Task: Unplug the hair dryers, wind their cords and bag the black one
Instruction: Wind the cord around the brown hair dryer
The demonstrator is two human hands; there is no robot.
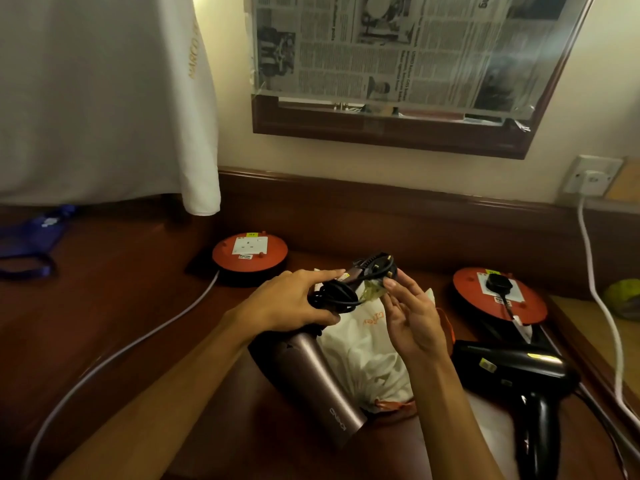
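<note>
A mauve hair dryer [322, 382] is held up over the desk, its black cord [334, 296] wound in loops around its handle. My left hand [287, 303] grips the handle and the coiled cord. My right hand [408, 313] pinches the cord's end just below its black plug [377, 265]. A black hair dryer [519, 372] lies on the desk at the right, its plug [497, 281] still in the right red socket reel [498, 299]. A white drawstring bag [367, 348] with orange print lies under my hands.
A second red socket reel [249, 252] sits at the back, nothing plugged in, with a grey cable [114, 351] trailing left. A white cable [602, 306] runs from a wall socket [592, 176]. White cloth [104, 98] hangs left. A newspaper-covered mirror [398, 64] hangs on the wall.
</note>
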